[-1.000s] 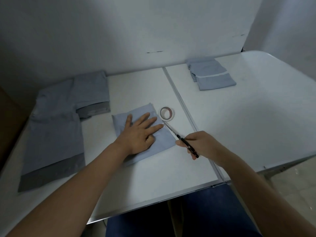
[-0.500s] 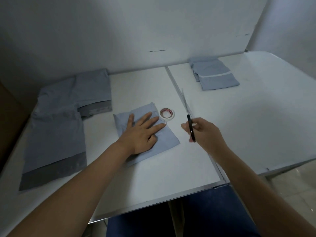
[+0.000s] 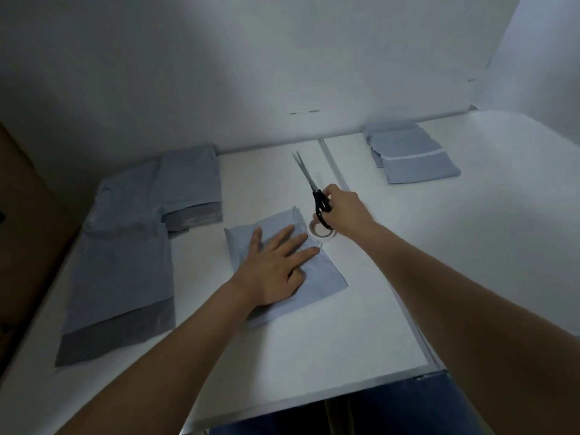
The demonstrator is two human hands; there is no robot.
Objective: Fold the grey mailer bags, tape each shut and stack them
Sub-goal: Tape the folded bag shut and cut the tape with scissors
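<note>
Right of the right hand (image 3: 343, 211) the table (image 3: 470, 246) lies bare up to the folded stack (image 3: 411, 158); the tape roll (image 3: 323, 232) sits beneath it, unfolded bags (image 3: 125, 246) left.

tape roll (image 3: 323, 231): part-hidden by right hand (image 3: 343, 211) | scissors (image 3: 309, 180) handles: mostly covered

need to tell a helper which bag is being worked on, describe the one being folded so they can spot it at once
On the white table, look at the left panel, just left of the metal seam. The folded mailer bag lies there with the left hand pressed flat on it, the tape roll at its far right corner. Unlike the unfolded bags to the left and the taped stack far right, it is small, single and under a hand.
</note>
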